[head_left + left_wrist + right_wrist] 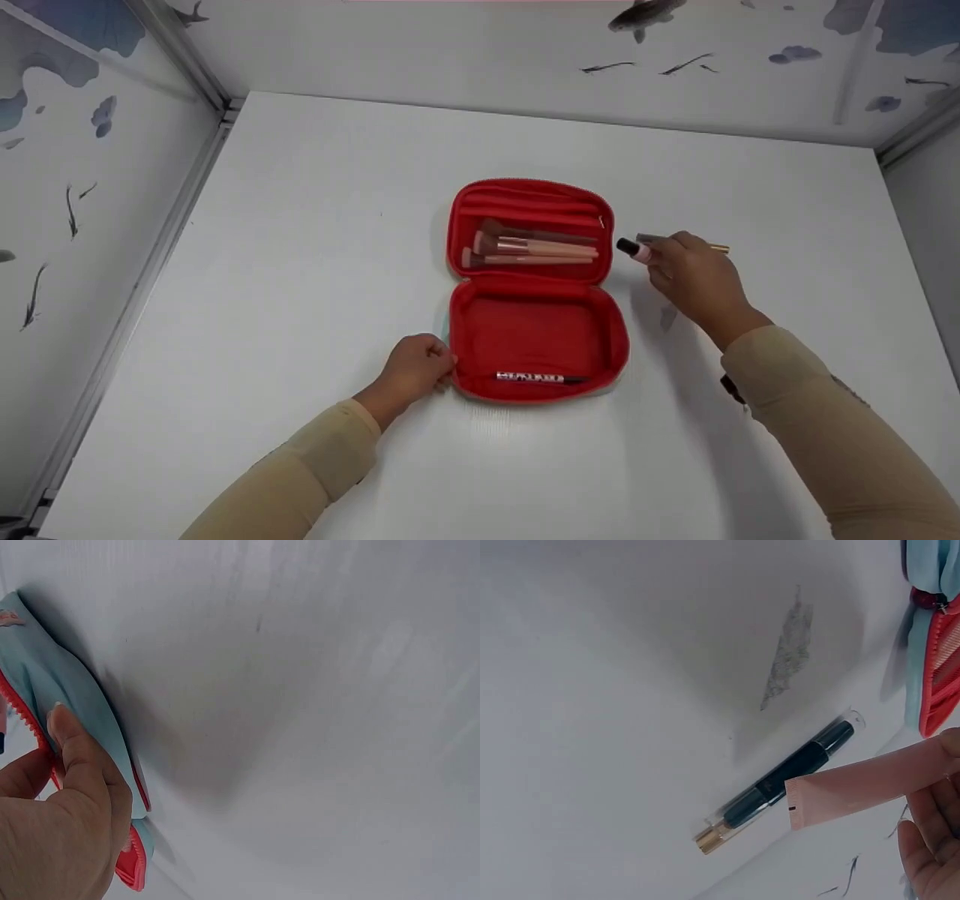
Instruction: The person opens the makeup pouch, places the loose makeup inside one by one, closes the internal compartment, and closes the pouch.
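The right hand [697, 281] is gripping a pink squeeze tube [870, 784] just right of the red-lined cosmetic case [532, 322], the tube's long axis pointing its black cap [627, 246] toward the case's far half. The left hand [416, 367], farther from the tube, is pinching the case's left rim.

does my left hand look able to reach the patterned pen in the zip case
Probably yes: your left hand pinches the edge of the zip case, and nothing covers the patterned pen, though the hand may need to let go first.
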Demonstrator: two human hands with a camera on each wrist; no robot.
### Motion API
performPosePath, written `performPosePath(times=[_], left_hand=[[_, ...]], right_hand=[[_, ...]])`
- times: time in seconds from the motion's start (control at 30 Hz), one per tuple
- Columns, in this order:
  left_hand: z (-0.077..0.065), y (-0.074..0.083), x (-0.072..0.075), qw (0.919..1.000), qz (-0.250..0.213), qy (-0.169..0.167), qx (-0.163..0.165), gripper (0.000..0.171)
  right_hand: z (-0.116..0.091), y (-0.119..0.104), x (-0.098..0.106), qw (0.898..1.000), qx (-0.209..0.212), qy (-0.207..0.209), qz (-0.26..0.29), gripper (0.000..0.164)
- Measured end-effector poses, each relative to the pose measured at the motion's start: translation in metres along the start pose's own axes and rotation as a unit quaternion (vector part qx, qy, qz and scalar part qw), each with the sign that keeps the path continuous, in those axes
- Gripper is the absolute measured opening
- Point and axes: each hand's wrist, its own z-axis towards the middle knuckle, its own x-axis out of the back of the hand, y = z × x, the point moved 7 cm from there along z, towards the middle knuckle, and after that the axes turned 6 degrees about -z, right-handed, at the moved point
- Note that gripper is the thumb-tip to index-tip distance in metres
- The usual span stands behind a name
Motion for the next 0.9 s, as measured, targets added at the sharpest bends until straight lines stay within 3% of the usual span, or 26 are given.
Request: performPosePath(times=[0.23,0.4,0.67,0.9], left_hand=[[0.0,0.002,0.0,0.9998,-0.002,0.002,-0.018,0.01],[-0.001,0.004,0.0,0.9996,0.0,0.003,-0.03,0.01],[-0.002,0.003,0.0,0.9998,-0.003,0.004,-0.018,0.01],[-0.003,0.004,0.0,0.9997,-0.012,0.006,-0.021,0.011]], right_hand=[[-0.005,-0.019,0.012,0.997,0.059,0.04,0.012,0.031],[-0.011,-0.033,0.018,0.997,0.079,0.022,0.009,0.024],[-0.015,-0.057,0.024,0.995,0.101,-0.01,0.004,0.025],[-0.013,-0.075,0.023,0.992,0.097,-0.075,0.037,0.024]])
